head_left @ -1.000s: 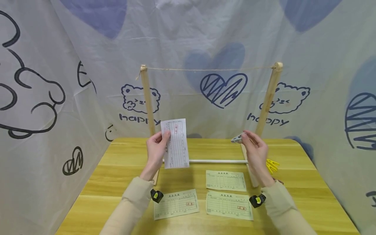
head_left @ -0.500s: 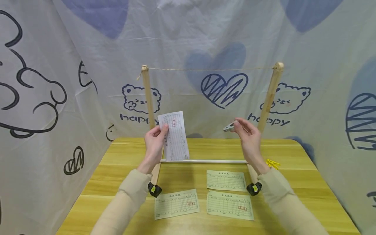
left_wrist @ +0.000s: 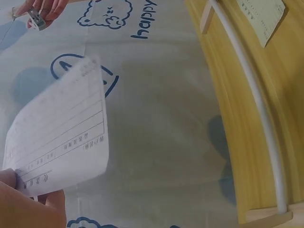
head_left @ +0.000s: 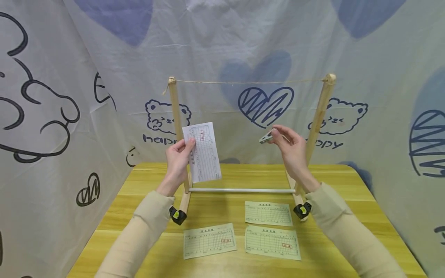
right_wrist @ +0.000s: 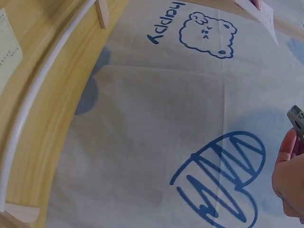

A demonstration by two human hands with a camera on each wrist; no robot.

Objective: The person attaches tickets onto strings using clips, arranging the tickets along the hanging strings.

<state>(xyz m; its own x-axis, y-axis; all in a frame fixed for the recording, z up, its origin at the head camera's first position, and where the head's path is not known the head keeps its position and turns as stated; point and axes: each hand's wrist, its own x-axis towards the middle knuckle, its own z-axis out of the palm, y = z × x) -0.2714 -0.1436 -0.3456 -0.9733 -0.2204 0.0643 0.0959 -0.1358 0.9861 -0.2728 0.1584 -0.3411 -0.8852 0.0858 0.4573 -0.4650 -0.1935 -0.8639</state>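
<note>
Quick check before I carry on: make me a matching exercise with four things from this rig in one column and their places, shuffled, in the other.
1. White slip
2. Grey clip
3. String
4. White rod

A. Pinched in the right hand
B. Low down, between the wooden posts
C. Held in the left hand
D. Between the tops of the wooden posts

Pairs: 1-C, 2-A, 3-D, 4-B

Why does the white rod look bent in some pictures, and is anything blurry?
Head view: the rod looks nearly straight. Left wrist view: it curves, likely lens distortion, and the held slip looks soft toward its upper edge. Right wrist view: the rod curves too.
</note>
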